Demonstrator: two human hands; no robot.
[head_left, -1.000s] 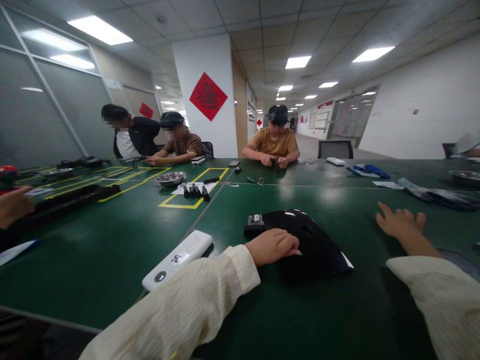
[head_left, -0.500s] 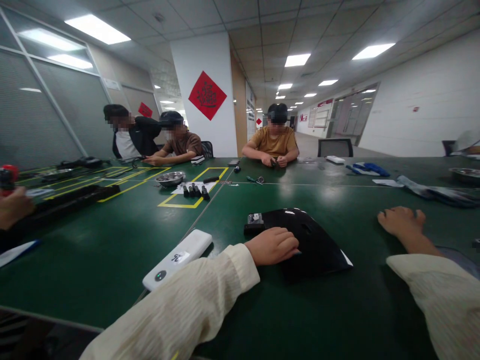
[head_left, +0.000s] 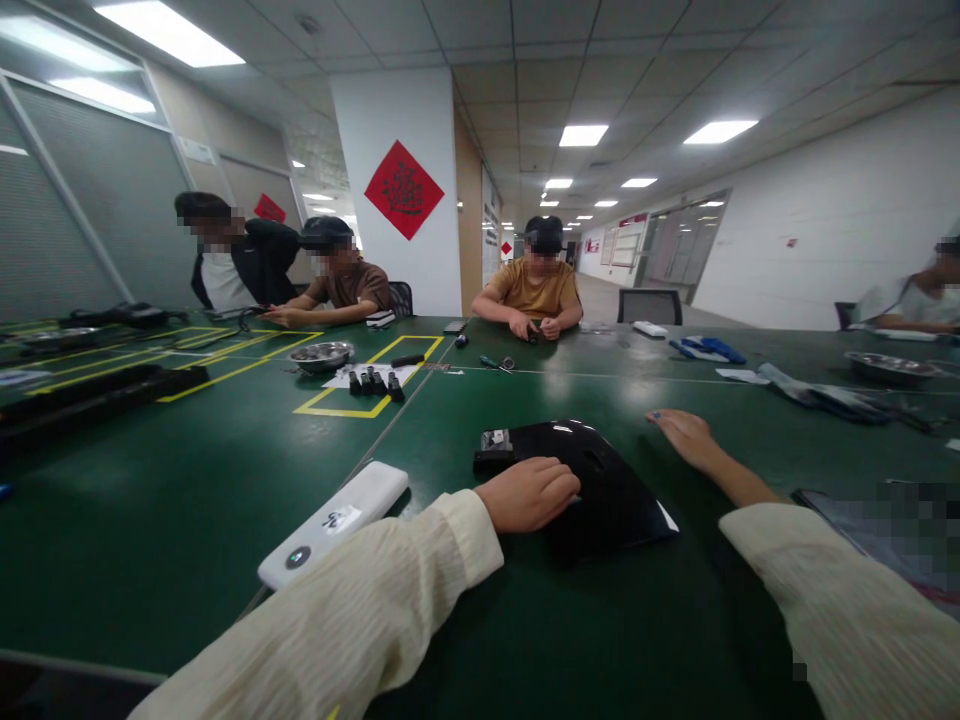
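Observation:
A glossy black curved panel [head_left: 611,485] lies on the green table in front of me. My left hand [head_left: 531,494] rests palm down over its near left part, fingers together and slightly bent, the tips on its surface. Against the panel's far left corner sits a small black block with a clear packet [head_left: 495,442] on top. Right of the panel, my right hand [head_left: 684,436] hovers above the table, apart from the panel. Its fingers stretch to the left; a small bluish spot shows at a fingertip, and I see nothing held.
Left of my sleeve lies a white power bank [head_left: 337,525]. Further off are a metal bowl [head_left: 321,357], several black cylindrical parts [head_left: 377,385] and a green-handled tool [head_left: 495,364]. On the right are a grey cloth [head_left: 814,390] and another bowl [head_left: 889,367]. Other people sit around the table.
My right hand has moved left toward the panel, its spread fingers now pointing left. My left hand stays on the panel. The view has turned slightly right, and the hand at far left is out of view.

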